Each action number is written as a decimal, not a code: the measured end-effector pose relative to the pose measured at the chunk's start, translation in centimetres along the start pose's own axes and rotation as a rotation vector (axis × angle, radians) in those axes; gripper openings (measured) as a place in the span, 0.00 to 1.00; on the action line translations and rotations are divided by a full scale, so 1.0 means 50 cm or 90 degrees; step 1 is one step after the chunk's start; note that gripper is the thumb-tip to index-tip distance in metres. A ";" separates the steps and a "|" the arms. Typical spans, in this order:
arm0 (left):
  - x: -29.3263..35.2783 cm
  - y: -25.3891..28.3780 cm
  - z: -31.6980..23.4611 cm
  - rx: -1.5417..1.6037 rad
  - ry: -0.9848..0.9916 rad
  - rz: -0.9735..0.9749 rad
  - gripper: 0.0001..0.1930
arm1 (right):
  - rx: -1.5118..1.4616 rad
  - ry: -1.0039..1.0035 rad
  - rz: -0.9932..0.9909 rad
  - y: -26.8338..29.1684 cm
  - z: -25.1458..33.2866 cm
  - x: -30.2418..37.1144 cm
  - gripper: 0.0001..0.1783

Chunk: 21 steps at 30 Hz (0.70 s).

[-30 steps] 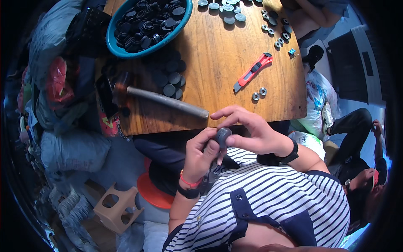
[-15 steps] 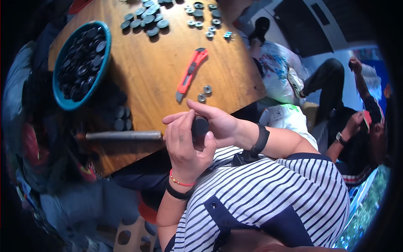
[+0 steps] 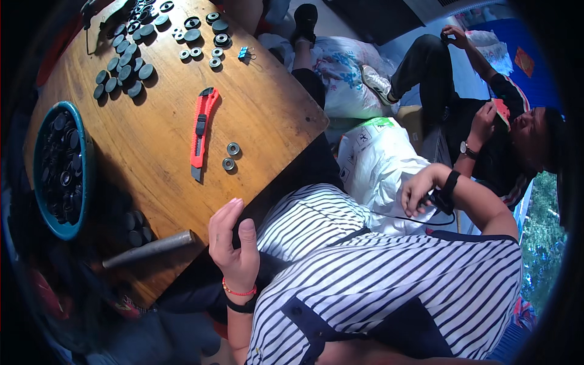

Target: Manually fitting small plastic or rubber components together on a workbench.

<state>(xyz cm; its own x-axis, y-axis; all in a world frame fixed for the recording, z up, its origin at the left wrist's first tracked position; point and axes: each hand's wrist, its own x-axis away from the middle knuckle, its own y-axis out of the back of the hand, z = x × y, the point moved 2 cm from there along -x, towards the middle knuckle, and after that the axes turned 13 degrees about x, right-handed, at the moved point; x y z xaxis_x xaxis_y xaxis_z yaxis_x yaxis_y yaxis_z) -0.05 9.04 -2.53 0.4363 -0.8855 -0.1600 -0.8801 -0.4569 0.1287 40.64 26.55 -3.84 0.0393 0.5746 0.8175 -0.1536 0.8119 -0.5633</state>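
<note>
My left hand [image 3: 234, 246] is raised just off the table's near edge, fingers stretched and thumb apart, with nothing seen in it. Out to the right, my right hand [image 3: 421, 190] hangs beside a white plastic bag [image 3: 380, 149], its fingers loosely bent downward; I see nothing between them. On the wooden table [image 3: 261, 115] lies a red utility knife [image 3: 202, 134] with its blade out. Two small metal rings [image 3: 230, 156] sit to its right. A grey metal rod [image 3: 149, 249] rests at the table's near left, by several dark round discs [image 3: 139, 228].
A teal basin [image 3: 86, 176] full of black round parts stands at the left. Grey discs [image 3: 125, 67] and metal rings [image 3: 216, 48] are spread over the far table, near a blue binder clip [image 3: 244, 53]. At the right, a person [image 3: 474, 115] holds a slice of watermelon [image 3: 501, 111].
My hands have parted from around a dark round disc, which I no longer see. The right went out to the right beside the white bag. The view has turned rightward.
</note>
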 end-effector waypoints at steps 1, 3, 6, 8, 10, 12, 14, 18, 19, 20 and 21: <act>0.010 -0.001 0.008 0.007 0.021 0.003 0.11 | 0.142 -0.131 0.026 -0.023 -0.016 -0.034 0.16; 0.024 -0.002 0.015 0.020 0.050 -0.011 0.08 | 0.171 -0.145 -0.100 -0.015 -0.056 -0.100 0.18; 0.033 0.001 0.016 0.017 0.074 0.006 0.08 | 0.248 -0.178 -0.493 0.029 -0.145 -0.184 0.23; 0.036 0.004 0.015 0.012 0.073 -0.005 0.08 | 0.292 -0.195 -0.758 0.049 -0.173 -0.194 0.26; 0.034 0.000 0.013 0.011 0.069 0.000 0.08 | 0.128 -0.088 -0.713 0.051 -0.178 -0.256 0.23; 0.038 -0.002 0.019 -0.005 0.093 -0.011 0.08 | -0.016 0.082 -0.824 0.010 -0.073 -0.270 0.20; 0.042 -0.002 0.010 0.002 0.081 -0.003 0.08 | -0.369 0.087 -0.760 -0.029 -0.016 -0.272 0.18; 0.048 -0.003 0.022 -0.009 0.101 0.008 0.08 | -0.130 0.205 -0.966 -0.074 -0.007 -0.291 0.18; 0.048 -0.003 0.025 -0.007 0.100 0.012 0.08 | -0.116 0.219 -1.012 -0.081 0.017 -0.285 0.17; 0.047 -0.010 0.026 -0.007 0.098 0.023 0.08 | -0.125 0.220 -1.018 -0.074 0.023 -0.294 0.17; 0.047 -0.016 0.027 -0.006 0.100 0.027 0.08 | -0.122 0.153 -1.044 -0.052 0.023 -0.300 0.16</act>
<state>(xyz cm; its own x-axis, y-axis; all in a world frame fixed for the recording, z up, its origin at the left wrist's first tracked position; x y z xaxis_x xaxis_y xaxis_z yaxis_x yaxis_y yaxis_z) 1.44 7.44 -4.32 0.4235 -0.9059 0.0012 -0.8969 -0.4191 0.1416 39.31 15.68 -14.49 0.1690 -0.8543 0.4915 0.3151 0.5193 0.7943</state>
